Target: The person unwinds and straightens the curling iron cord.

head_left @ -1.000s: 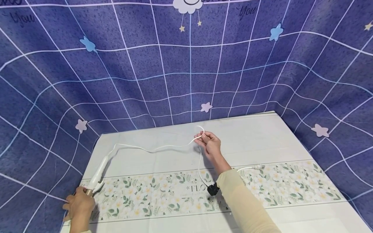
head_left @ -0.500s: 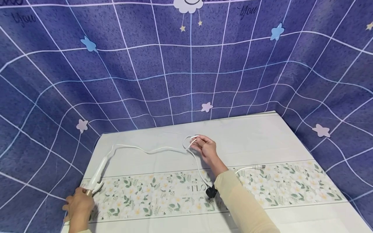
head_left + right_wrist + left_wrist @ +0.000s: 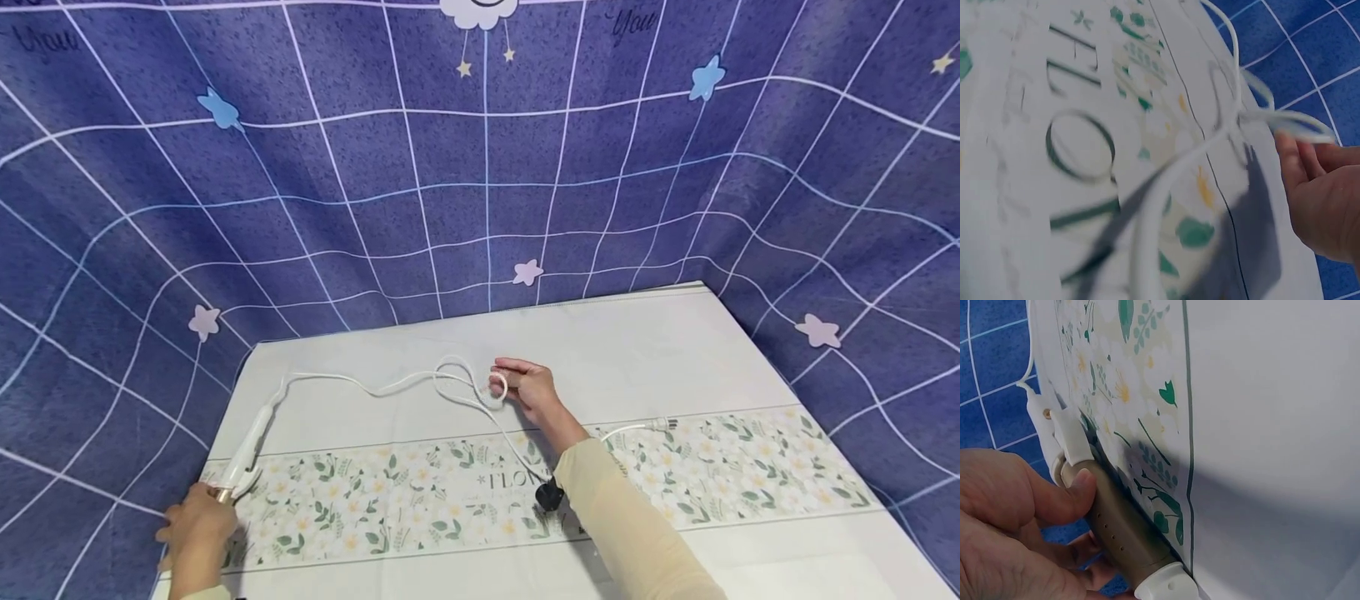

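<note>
A white-handled curling iron (image 3: 246, 450) lies at the left of the table, its white cord (image 3: 337, 377) running right in a loose knot-like loop. My left hand (image 3: 198, 527) grips its gold-brown barrel (image 3: 1113, 519), thumb on top and fingers underneath; the white tip (image 3: 1167, 585) shows below in the left wrist view. Near the middle, my right hand (image 3: 531, 392) pinches a small loop of the cord at its fingertips. In the right wrist view the crossing loops (image 3: 1235, 119) lie just beyond the right hand (image 3: 1325, 200).
A black lump (image 3: 549, 496) on the cord lies by the right sleeve. Past the sleeve, a white plug (image 3: 663, 424) with metal prongs rests on the floral band. The white table cover (image 3: 637, 337) meets a blue checked curtain (image 3: 360, 167) behind and at both sides.
My right hand has moved slightly down and left, and the cord beside it has gone from a single bend to crossing loops. The left hand and curling iron have stayed in place.
</note>
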### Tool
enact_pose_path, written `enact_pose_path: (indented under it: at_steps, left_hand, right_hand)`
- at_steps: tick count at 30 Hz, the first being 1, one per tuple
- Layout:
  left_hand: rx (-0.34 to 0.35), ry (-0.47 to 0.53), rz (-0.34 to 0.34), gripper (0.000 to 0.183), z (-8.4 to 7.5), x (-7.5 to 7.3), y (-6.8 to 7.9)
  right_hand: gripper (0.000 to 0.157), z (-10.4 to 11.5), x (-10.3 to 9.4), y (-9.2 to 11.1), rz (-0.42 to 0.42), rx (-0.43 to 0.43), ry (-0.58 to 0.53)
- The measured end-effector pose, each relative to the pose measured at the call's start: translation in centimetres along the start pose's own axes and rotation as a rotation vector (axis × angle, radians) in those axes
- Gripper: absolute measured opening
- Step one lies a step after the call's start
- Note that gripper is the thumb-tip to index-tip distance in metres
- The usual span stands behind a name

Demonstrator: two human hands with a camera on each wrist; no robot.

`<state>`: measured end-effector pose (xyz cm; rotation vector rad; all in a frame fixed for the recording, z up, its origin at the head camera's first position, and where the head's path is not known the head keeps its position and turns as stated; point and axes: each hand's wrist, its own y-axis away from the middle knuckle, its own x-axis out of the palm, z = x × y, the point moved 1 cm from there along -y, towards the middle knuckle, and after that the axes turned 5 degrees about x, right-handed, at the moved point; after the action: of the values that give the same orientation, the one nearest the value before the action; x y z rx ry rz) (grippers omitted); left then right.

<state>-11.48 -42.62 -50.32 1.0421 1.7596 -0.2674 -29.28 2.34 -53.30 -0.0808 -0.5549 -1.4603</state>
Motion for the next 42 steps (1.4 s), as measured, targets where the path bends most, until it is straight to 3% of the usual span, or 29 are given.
enact_pose_path:
  at_steps: [7, 17, 28, 37, 42]
  left_hand:
    - [0.028, 0.008, 0.001, 0.044, 0.0, -0.1, 0.4]
    - [0.034, -0.027, -0.023, 0.05, -0.2, 0.2, 0.5]
    - [0.041, -0.078, -0.055, 0.07, -0.4, 0.4, -0.1]
    - [0.06, -0.102, -0.06, 0.072, -0.9, 0.6, -0.8]
    - [0.088, -0.121, -0.055, 0.073, -1.1, 0.7, -1.2]
  right_hand:
    - [0.035, 1.2, -1.8, 0.7, -0.086, 0.034, 0.008]
    - [0.039, 2.9, -5.1, 3.3, -0.156, 0.095, 0.048]
    - [0.041, 4.1, -8.6, 7.4, -0.17, 0.104, 0.16]
    - [0.034, 3.8, -11.2, 10.9, -0.239, 0.116, 0.192]
    - [0.029, 3.7, -12.2, 12.3, -0.276, 0.165, 0.31]
